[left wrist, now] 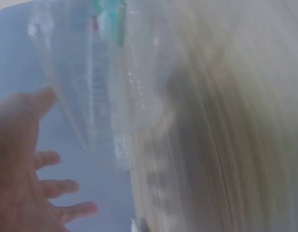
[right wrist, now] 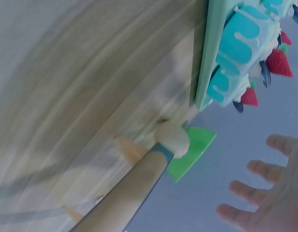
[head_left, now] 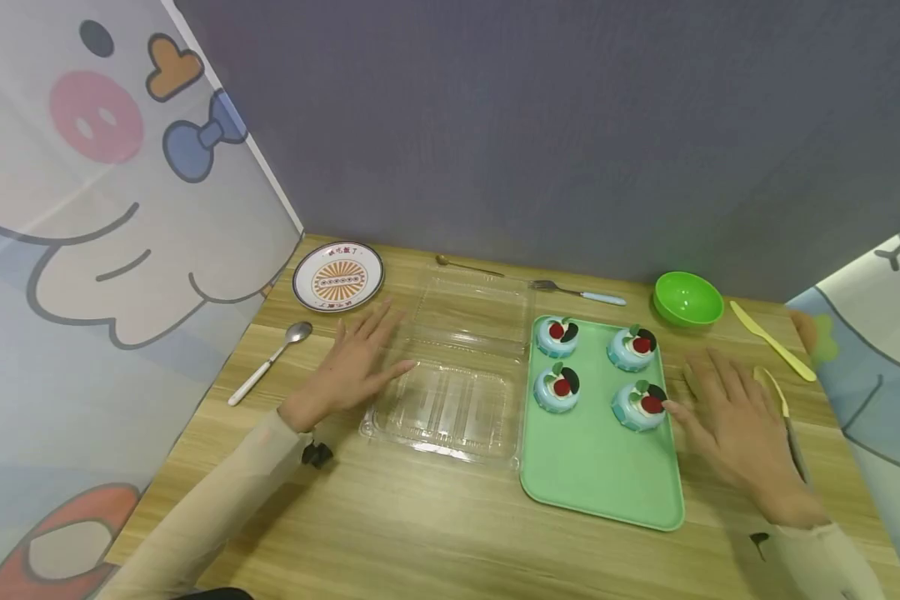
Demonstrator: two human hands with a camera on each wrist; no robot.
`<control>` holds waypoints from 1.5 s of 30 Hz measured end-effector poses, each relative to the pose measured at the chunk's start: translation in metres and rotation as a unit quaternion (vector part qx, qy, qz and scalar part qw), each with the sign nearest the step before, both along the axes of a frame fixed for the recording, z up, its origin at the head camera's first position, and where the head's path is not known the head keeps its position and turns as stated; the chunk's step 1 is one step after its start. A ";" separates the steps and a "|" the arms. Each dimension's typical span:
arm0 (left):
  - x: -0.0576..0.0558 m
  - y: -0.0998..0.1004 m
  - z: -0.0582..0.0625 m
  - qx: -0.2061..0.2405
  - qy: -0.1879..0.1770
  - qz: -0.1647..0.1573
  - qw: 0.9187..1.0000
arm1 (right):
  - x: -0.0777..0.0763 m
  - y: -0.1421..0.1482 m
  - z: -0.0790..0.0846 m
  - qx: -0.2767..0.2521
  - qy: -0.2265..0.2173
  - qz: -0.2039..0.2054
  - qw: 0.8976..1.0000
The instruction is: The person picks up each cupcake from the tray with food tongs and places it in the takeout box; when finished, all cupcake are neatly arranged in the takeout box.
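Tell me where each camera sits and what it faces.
Head: worn on the head, looking forward-down at the table; left hand, right hand, sleeves show.
Left wrist: on that wrist, facing the clear box; left hand shows.
Right wrist: on that wrist, facing the tray, cakes and bowl; right hand shows.
Head and right wrist share tray, cakes, bowl.

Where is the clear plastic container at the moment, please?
In the head view, the clear plastic container lies open just left of the green tray, near the left hand.
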State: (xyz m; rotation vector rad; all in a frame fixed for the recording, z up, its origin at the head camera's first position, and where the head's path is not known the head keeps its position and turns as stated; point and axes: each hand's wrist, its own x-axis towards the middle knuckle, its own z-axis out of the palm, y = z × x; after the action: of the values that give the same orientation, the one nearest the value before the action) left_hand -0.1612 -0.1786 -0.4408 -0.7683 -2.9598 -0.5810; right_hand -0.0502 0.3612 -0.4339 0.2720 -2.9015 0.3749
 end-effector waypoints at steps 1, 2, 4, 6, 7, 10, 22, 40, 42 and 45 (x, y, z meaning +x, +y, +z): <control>0.000 0.000 0.000 0.019 -0.007 0.003 1.000 | 0.002 0.003 0.001 -0.008 -0.002 -0.007 1.000; 0.000 -0.001 0.001 0.038 -0.015 0.007 0.999 | 0.004 0.005 0.002 -0.016 -0.009 -0.017 1.000; 0.001 -0.002 0.002 0.083 -0.037 0.020 0.996 | 0.007 0.011 0.003 -0.027 -0.018 -0.041 0.999; 0.002 -0.003 0.002 0.129 -0.060 0.035 0.989 | 0.011 0.018 0.003 -0.034 -0.022 -0.066 0.997; 0.002 -0.004 0.003 0.150 -0.072 0.042 0.985 | 0.014 0.021 0.003 -0.037 -0.025 -0.081 0.996; 0.005 -0.007 0.002 0.198 -0.107 0.063 0.972 | 0.023 0.030 0.003 -0.041 -0.027 -0.109 0.993; 0.012 -0.016 -0.003 0.306 -0.253 0.081 0.914 | 0.038 0.057 -0.002 -0.022 -0.185 -0.129 0.974; 0.011 -0.015 -0.002 0.356 -0.334 0.085 0.869 | 0.033 0.077 -0.009 -0.063 -0.166 -0.194 0.965; 0.010 -0.016 -0.003 0.357 -0.337 0.083 0.867 | 0.034 0.077 -0.008 -0.067 -0.167 -0.195 0.964; 0.010 -0.017 -0.004 0.355 -0.337 0.080 0.868 | 0.034 0.075 -0.005 -0.081 -0.163 -0.194 0.964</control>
State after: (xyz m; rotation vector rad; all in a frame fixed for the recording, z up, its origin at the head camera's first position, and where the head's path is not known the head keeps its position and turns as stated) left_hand -0.1514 -0.1959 -0.4445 -0.2538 -2.8482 -2.1131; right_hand -0.0163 0.4361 -0.4388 -0.4183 -3.1113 0.6331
